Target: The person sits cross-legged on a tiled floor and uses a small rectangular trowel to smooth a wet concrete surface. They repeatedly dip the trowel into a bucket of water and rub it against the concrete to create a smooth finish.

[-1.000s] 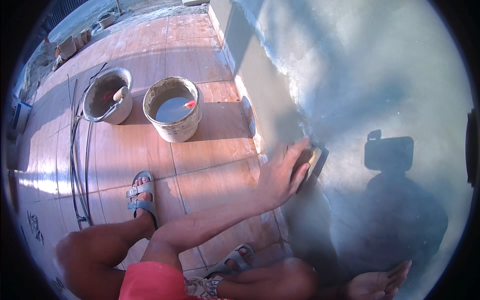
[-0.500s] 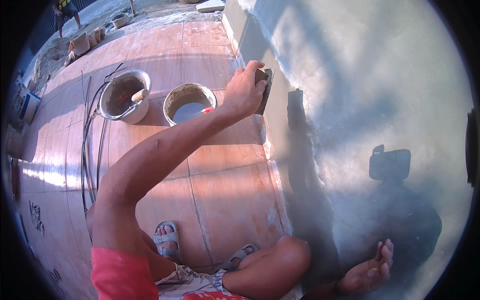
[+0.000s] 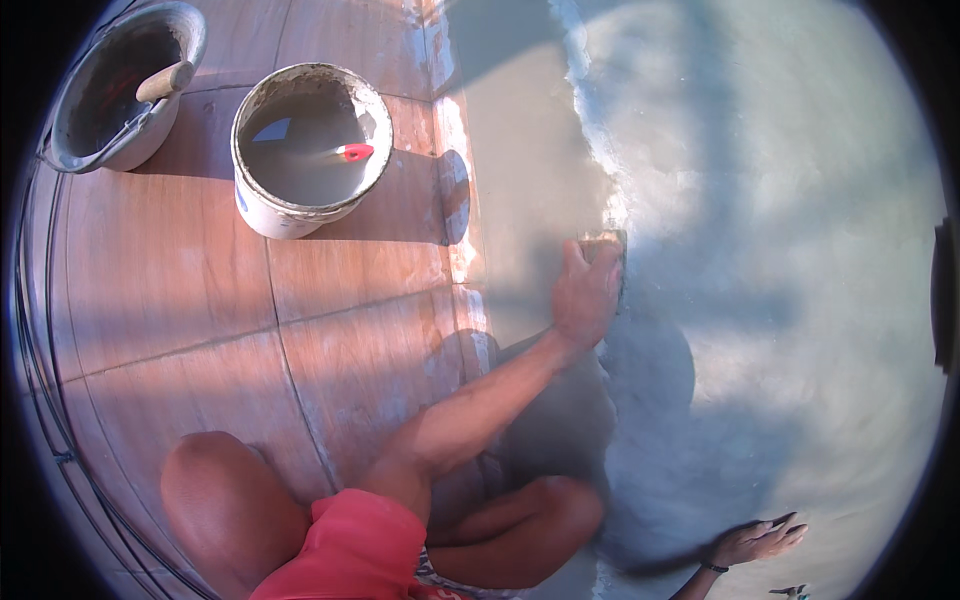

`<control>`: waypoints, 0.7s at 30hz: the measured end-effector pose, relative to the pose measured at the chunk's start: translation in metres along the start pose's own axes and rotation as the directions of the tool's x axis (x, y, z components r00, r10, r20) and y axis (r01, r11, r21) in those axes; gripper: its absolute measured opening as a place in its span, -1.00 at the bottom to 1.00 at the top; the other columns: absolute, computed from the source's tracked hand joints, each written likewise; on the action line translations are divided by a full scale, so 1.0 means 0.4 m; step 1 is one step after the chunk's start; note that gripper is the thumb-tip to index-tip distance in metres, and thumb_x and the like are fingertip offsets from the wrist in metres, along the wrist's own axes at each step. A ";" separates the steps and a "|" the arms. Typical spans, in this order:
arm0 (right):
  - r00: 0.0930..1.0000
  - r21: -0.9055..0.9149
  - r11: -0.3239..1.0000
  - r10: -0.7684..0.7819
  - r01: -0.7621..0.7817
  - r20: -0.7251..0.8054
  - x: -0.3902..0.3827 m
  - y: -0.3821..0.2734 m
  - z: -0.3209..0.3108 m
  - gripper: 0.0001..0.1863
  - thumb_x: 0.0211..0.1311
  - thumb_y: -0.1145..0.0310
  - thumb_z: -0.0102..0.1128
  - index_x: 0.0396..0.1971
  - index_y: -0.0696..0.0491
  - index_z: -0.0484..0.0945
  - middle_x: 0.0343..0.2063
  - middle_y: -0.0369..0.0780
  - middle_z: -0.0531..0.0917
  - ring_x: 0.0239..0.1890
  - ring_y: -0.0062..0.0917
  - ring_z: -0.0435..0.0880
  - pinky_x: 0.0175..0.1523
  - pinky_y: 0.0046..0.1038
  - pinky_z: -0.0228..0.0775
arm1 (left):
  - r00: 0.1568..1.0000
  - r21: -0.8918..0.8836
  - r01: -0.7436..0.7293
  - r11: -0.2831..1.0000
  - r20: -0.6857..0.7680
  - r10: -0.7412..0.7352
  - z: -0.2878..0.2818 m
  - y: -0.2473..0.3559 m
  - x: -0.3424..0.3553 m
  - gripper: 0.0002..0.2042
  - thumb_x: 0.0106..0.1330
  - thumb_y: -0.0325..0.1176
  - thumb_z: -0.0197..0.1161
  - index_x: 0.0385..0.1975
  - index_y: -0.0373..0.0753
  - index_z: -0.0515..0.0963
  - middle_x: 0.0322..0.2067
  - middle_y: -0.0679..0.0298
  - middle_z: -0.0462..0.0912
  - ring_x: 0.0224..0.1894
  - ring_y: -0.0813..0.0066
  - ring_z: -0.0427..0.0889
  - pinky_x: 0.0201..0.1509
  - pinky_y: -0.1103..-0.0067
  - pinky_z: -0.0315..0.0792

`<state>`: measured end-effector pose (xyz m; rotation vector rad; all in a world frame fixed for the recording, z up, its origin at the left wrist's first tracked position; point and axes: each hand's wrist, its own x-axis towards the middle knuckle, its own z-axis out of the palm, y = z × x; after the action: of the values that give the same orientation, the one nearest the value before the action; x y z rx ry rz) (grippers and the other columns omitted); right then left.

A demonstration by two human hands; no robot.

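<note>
- Under and all around both hands spreads the wet grey cement surface [image 3: 780, 250], the largest thing in view; it runs away to the right of the reaching hand, while a smoother, darker strip lies just to that hand's left.
- Left of that hand, beyond the strip, lies the reddish tiled floor [image 3: 170, 280].
- Well up and to the left of it stands a white bucket [image 3: 262, 210] of grey water with a red-handled tool [image 3: 354, 152] in it; farther left, a grey bucket [image 3: 120, 140] holds a wooden handle.
- The left hand [image 3: 585, 295] is closed down over a sponge block [image 3: 604, 243], fingers curled on top, pressing it flat to the cement; only the block's far edge shows beyond the fingertips.
- The right hand [image 3: 755, 540] is well apart, lower right, fingers spread and flat on the cement, holding nothing.
</note>
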<state>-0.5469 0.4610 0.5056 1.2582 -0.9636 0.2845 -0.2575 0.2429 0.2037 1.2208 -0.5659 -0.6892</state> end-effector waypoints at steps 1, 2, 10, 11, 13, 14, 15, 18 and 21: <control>1.000 -0.018 1.000 0.009 -0.009 0.000 0.015 0.006 -0.016 -0.37 0.51 -0.02 -0.33 0.29 0.15 0.37 0.42 0.00 0.19 0.46 -0.05 0.09 0.46 0.03 -0.11 | 0.999 -0.034 -0.040 0.999 0.009 0.040 0.021 0.023 -0.072 -0.74 0.27 -0.36 0.27 -0.04 0.03 0.57 -0.19 0.04 0.37 -0.30 0.01 0.59 -0.32 0.25 0.53; 1.000 -0.012 1.000 0.023 -0.023 0.014 0.013 -0.009 -0.015 -0.34 0.51 -0.06 -0.34 0.29 0.16 0.37 0.42 0.00 0.19 0.47 -0.05 0.07 0.46 0.04 -0.11 | 0.997 -0.039 -0.077 0.996 0.008 0.077 0.024 0.012 -0.141 -0.72 0.26 -0.38 0.28 -0.03 0.04 0.58 -0.20 0.03 0.37 -0.29 0.01 0.59 -0.35 0.25 0.53; 0.999 -0.004 1.000 -0.026 0.026 0.022 -0.009 0.017 0.005 -0.29 0.49 -0.13 -0.39 0.31 0.13 0.35 0.42 -0.04 0.20 0.47 -0.06 0.08 0.47 0.02 -0.15 | 0.981 -0.039 0.112 0.993 -0.154 -0.117 -0.006 -0.149 -0.040 -0.68 0.30 -0.40 0.22 0.05 0.02 0.54 -0.20 0.03 0.38 -0.23 -0.02 0.57 -0.33 0.19 0.52; 0.999 0.000 0.999 -0.032 0.032 0.020 -0.006 0.018 0.009 -0.29 0.49 -0.14 -0.38 0.31 0.13 0.35 0.42 -0.04 0.20 0.47 -0.06 0.08 0.47 0.02 -0.15 | 0.964 -0.055 0.081 0.995 -0.249 -0.092 -0.015 -0.167 0.032 -0.69 0.31 -0.39 0.21 0.05 0.00 0.53 -0.19 0.02 0.37 -0.25 -0.03 0.56 -0.32 0.18 0.52; 0.999 0.010 0.999 -0.040 0.039 0.016 -0.004 0.015 0.013 -0.28 0.49 -0.16 -0.38 0.31 0.13 0.35 0.42 -0.04 0.20 0.46 -0.05 0.08 0.47 0.03 -0.14 | 0.972 -0.037 0.074 0.997 -0.221 -0.081 -0.023 -0.109 0.099 -0.69 0.30 -0.40 0.21 0.04 -0.01 0.54 -0.18 0.02 0.37 -0.27 -0.01 0.56 -0.35 0.20 0.52; 0.999 0.013 0.999 -0.045 0.045 0.015 -0.003 0.013 0.014 -0.27 0.49 -0.17 -0.38 0.30 0.13 0.35 0.42 -0.03 0.20 0.46 -0.05 0.08 0.47 0.03 -0.14 | 0.976 -0.027 0.075 0.997 -0.201 -0.079 -0.018 -0.078 0.111 -0.70 0.30 -0.40 0.21 0.04 -0.02 0.54 -0.17 0.02 0.37 -0.28 -0.01 0.56 -0.37 0.21 0.52; 0.998 0.011 0.998 -0.054 0.054 0.019 -0.002 0.015 0.010 -0.26 0.49 -0.18 -0.39 0.30 0.14 0.36 0.42 -0.03 0.21 0.46 -0.05 0.09 0.46 0.03 -0.14 | 0.992 -0.010 0.051 0.999 -0.111 -0.051 -0.006 -0.052 0.064 -0.72 0.29 -0.41 0.22 0.00 -0.02 0.55 -0.18 0.01 0.38 -0.31 0.03 0.56 -0.34 0.23 0.53; 0.999 0.053 0.998 -0.039 0.039 -0.003 -0.006 0.016 0.017 -0.24 0.49 -0.20 -0.40 0.29 0.16 0.36 0.41 0.00 0.22 0.46 -0.04 0.09 0.46 0.03 -0.14 | 0.995 -0.011 -0.100 0.995 -0.018 0.100 0.025 -0.033 -0.145 -0.73 0.27 -0.43 0.25 -0.04 -0.03 0.57 -0.22 0.02 0.37 -0.36 0.07 0.55 -0.35 0.26 0.53; 1.000 0.013 1.000 -0.014 0.014 0.016 -0.015 0.016 0.009 -0.21 0.48 -0.23 -0.41 0.29 0.17 0.35 0.39 0.02 0.22 0.46 -0.04 0.08 0.46 0.05 -0.14 | 0.986 -0.015 -0.158 0.987 -0.057 0.157 0.008 -0.081 -0.175 -0.70 0.20 -0.43 0.29 -0.06 -0.01 0.60 -0.26 0.08 0.35 -0.37 0.10 0.55 -0.39 0.31 0.52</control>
<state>-0.5564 0.4618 0.5053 1.2800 -0.9678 0.2701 -0.3124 0.2866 0.1713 1.1600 -0.6009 -0.5242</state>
